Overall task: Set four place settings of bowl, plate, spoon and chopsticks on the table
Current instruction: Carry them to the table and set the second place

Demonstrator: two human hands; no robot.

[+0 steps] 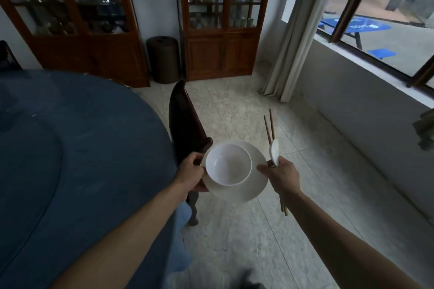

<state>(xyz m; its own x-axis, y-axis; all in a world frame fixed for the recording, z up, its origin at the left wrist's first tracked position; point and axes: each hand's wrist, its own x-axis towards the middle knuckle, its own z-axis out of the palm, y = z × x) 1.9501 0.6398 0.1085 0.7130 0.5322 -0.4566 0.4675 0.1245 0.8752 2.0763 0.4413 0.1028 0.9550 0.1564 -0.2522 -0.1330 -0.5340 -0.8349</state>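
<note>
A white bowl (228, 164) sits on a white plate (254, 185), both held in the air over the floor. My left hand (191, 172) grips the plate's left rim, thumb against the bowl. My right hand (280, 175) holds a white spoon (274, 150) and a pair of brown chopsticks (270, 127) together, to the right of the plate; the chopsticks stick out above and below the fist. The round table with a dark blue cloth (70, 148) lies to the left.
A dark wooden chair (185, 124) stands against the table's edge, just left of the plate. Two wooden glass cabinets (220, 19) and a dark bin (163, 58) line the far wall. A window and curtain (293, 42) are on the right. Tiled floor lies ahead.
</note>
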